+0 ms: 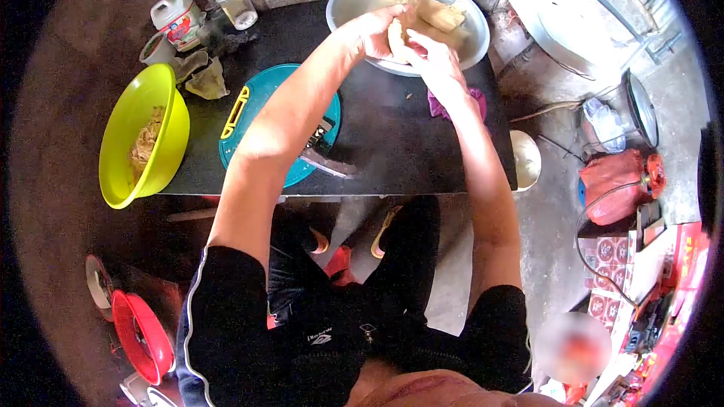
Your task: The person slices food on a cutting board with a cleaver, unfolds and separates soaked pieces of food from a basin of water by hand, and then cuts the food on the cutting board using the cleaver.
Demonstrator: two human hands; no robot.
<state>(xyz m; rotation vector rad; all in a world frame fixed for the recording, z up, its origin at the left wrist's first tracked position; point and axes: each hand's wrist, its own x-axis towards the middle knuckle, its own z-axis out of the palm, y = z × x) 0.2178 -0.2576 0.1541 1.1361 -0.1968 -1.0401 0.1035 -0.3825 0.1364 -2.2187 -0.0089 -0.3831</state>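
Over the near part of a large metal basin (pixel 351 0), my left hand (pixel 375 33) has its fingers closed round a pale yellowish piece (pixel 397 38). My right hand (pixel 435 56) is just to the right, its bent fingers against the same piece. In the basin lie more pale pieces (pixel 443 15) in cloudy water. Below my left forearm is a round teal board (pixel 256 98) with a yellow handle. A knife (pixel 329 164) rests across its right edge, beside small dark bits.
A yellow-green basin (pixel 177 132) with pale pieces stands on the table's left. Behind it are a white jug (pixel 177 19) and a clear container (pixel 237 6). A purple cloth (pixel 475 103) lies under my right forearm. A white bucket (pixel 526 160) stands right of the table.
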